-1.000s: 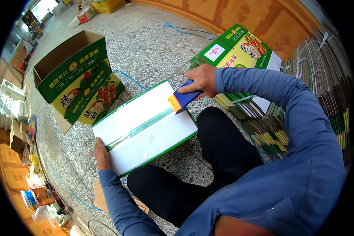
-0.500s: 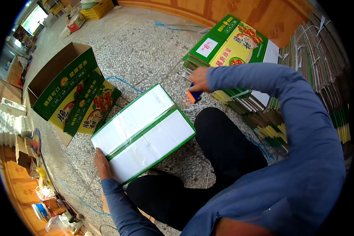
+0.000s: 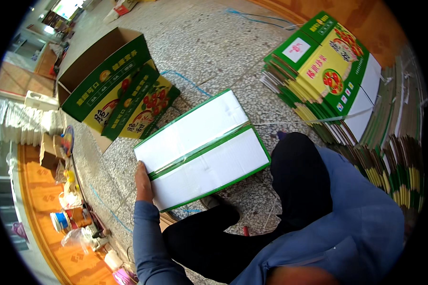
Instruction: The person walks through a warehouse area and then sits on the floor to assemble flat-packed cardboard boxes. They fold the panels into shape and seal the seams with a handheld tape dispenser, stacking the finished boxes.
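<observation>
On the speckled stone floor (image 3: 214, 42), a left hand (image 3: 142, 183) holds the near edge of a taped white, green-trimmed cardboard box (image 3: 202, 149) resting against the person's knees; the right hand is out of sight.

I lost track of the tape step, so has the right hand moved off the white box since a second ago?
Yes. It was at the white box's far right corner, beside the stack of flat green cartons; now it is out of view. The left hand grips the box's near-left edge.
</observation>
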Tool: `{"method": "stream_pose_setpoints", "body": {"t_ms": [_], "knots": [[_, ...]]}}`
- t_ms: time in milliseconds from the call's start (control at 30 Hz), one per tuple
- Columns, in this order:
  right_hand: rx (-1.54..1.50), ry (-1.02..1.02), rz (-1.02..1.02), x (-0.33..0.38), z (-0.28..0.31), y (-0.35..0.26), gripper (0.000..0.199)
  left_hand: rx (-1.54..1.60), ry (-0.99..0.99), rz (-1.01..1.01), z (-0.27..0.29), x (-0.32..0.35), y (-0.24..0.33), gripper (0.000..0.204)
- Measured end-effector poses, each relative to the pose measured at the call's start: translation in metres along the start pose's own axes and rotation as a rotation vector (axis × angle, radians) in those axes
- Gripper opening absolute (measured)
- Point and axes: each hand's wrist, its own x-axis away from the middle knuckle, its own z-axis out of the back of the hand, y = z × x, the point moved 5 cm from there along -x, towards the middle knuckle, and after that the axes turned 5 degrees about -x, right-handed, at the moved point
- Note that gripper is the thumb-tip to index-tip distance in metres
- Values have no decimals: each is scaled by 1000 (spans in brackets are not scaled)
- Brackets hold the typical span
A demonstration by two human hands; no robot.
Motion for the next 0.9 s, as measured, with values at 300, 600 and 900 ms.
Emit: {"method": "stream_pose_setpoints", "body": {"t_ms": [300,600,900], "knots": [[-51,140,192,-7,70,-32,53,-1,-17,26,-2,3,2,72],[-842,86,166,35,199,-206,61,-423,185,-161,15,24,-20,78],[-1394,-267,410,48,21,-161,49,308,51,278,42,111,-100,70]]}}
